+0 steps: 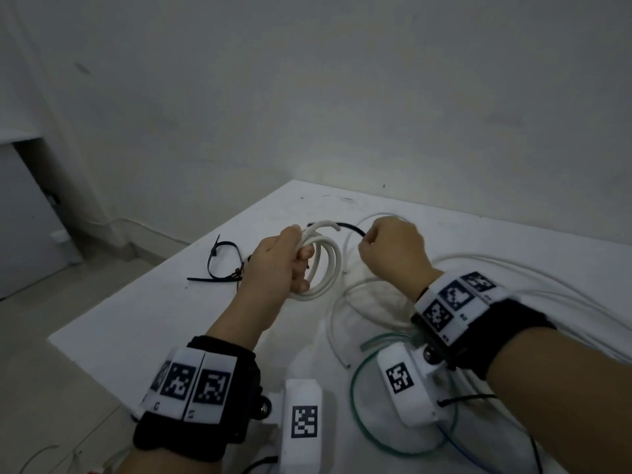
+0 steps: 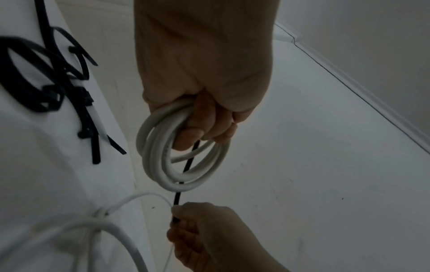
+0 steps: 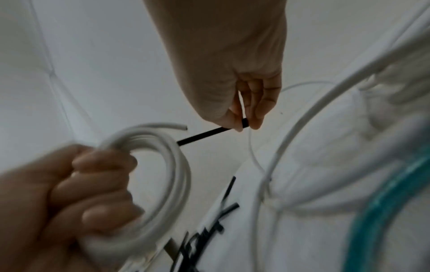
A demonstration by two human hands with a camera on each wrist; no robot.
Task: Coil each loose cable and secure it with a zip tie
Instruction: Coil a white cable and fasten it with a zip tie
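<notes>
My left hand [image 1: 290, 258] [image 2: 204, 117] [image 3: 76, 193] grips a white cable coil [image 1: 325, 265] [image 2: 163, 163] [image 3: 163, 160] of several loops, held above the white table [image 1: 164, 316]. A black zip tie [image 1: 349, 228] [image 2: 187, 165] [image 3: 204, 134] runs from the top of the coil to my right hand [image 1: 386, 248] [image 2: 209, 233] [image 3: 244, 110], which pinches its free end between thumb and fingers. In the left wrist view the tie passes through the coil's opening. The cable's cut end [image 3: 184, 127] sticks out near the tie.
Spare black zip ties [image 1: 222, 265] [image 2: 58, 88] [image 3: 197, 244] lie at the table's left edge. Loose white cables [image 1: 478, 268] [image 3: 291, 139] and a green translucent tube [image 1: 359, 388] [image 3: 384, 211] sprawl over the table's right side. The floor drops off left of the table.
</notes>
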